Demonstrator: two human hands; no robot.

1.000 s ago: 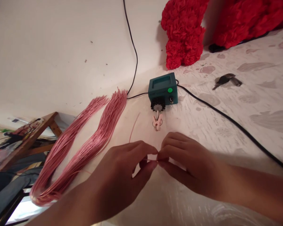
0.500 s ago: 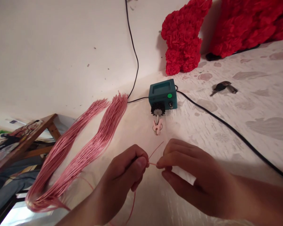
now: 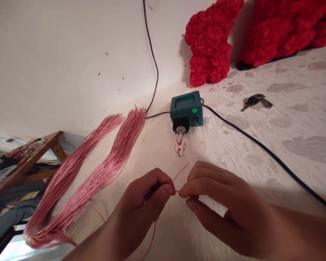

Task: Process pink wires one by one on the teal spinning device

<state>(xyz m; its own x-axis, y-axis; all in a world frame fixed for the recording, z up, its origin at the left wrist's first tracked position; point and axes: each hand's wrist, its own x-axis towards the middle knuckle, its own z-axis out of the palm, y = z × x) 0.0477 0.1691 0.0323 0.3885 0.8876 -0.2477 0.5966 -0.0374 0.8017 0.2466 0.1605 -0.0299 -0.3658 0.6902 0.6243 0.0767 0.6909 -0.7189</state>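
My left hand [image 3: 149, 208] pinches a thin pink cord [image 3: 153, 235] between thumb and bent fingers. One end of the cord sticks out up and to the right, while a longer stretch hangs below that hand. Beside it, my right hand [image 3: 220, 203] is closed at the fingertips on a short piece of the same cord, with a narrow gap between the hands. Beyond them stands a teal box-shaped machine [image 3: 186, 105] with a green button and a black toothed wheel. A pink clip [image 3: 180, 146] is fixed to the shaft in front of the wheel.
A thick bundle of pink cords [image 3: 97, 177] lies looped at left. Red artificial-flower pieces [image 3: 209, 43] stand at the back right. Keys [image 3: 256, 101] lie on the patterned cover [image 3: 306, 127]. A black cable [image 3: 260, 145] runs from the machine to the right. A wooden frame [image 3: 43, 174] is far left.
My left hand has shifted slightly right, so the cord span between the two hands is shorter. The right hand has hardly moved. The view has shifted slightly.
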